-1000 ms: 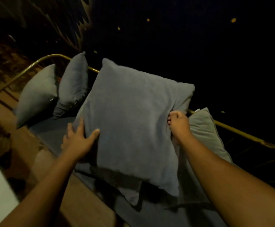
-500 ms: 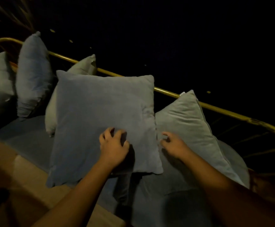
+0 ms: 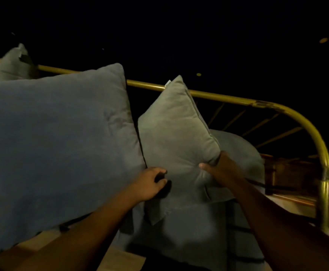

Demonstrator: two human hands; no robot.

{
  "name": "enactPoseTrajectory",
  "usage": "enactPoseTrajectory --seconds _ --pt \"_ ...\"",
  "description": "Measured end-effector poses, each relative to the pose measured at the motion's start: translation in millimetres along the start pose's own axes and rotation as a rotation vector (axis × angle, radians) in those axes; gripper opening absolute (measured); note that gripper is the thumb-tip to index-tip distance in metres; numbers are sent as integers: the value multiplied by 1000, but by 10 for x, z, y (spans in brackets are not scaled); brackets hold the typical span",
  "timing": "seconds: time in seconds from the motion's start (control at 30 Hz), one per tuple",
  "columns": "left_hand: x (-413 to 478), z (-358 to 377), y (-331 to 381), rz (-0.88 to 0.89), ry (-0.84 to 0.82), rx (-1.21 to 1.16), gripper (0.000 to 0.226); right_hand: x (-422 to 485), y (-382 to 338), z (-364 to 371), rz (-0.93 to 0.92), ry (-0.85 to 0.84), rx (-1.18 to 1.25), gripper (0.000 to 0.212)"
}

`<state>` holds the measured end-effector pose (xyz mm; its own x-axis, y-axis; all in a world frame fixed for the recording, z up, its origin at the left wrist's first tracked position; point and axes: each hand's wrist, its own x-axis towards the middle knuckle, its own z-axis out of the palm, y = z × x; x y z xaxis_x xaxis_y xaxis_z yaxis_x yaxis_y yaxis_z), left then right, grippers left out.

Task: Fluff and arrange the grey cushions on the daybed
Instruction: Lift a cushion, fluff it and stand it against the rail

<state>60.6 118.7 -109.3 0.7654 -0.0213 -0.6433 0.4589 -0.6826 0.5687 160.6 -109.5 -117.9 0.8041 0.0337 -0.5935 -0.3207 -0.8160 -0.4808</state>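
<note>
A large blue-grey cushion (image 3: 58, 145) leans against the daybed's brass rail (image 3: 228, 98) at the left. Beside it on the right stands a smaller grey-green cushion (image 3: 175, 133), tilted on one corner. My right hand (image 3: 218, 169) grips its lower right edge, thumb on the front and fingers behind. My left hand (image 3: 152, 182) is curled on the same cushion's lower left part, next to the blue-grey cushion's edge. Another grey cushion (image 3: 244, 153) lies behind it at the right. A further grey cushion (image 3: 9, 65) peeks out at the far left.
The brass rail curves down into a corner post (image 3: 325, 192) at the right, with thin bars beneath it. The grey mattress (image 3: 189, 237) lies below the cushions. A pale wooden edge (image 3: 120, 257) runs along the front. Beyond the rail everything is dark.
Both hands have left the large blue-grey cushion and moved right onto the grey-green cushion, which now stands more upright. My view has shifted right and closer.
</note>
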Motion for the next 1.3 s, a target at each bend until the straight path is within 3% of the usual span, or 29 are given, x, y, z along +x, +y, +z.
enactPoseTrajectory --seconds 0.17,0.27,0.33,0.47,0.6,0.7,0.8,0.93,1.03,1.17,1.3 --pt "-54 203 -48 -87 163 -1 38 -210 112 -152 -103 114 114 51" --pt "-52 355 44 -137 300 -70 40 -456 414 -344 -51 243 223 39" --pt "-1 524 100 -173 299 -85 43 -561 709 -520 10 255 364 37" --pt "181 930 174 -278 160 -238 66 -626 1408 -661 126 116 380 58" --pt "381 1278 149 -396 120 -307 74 -564 1980 -369 407 -149 211 67" --pt "578 1304 105 -473 208 -438 85 -347 2099 -205 330 -48 215 102" --pt "801 1259 38 -500 217 -525 90 5 2137 -218 252 84 294 107" --pt "1003 1238 73 -396 190 -675 82 267 2104 -254 327 115 529 89" --pt "1004 1298 33 -358 196 -611 72 230 2206 -141 389 187 491 83" --pt "816 1436 25 -291 272 -673 66 59 2277 -125 400 257 374 37" --pt "620 1472 0 -305 303 -651 69 -107 2240 -104 357 316 309 24"
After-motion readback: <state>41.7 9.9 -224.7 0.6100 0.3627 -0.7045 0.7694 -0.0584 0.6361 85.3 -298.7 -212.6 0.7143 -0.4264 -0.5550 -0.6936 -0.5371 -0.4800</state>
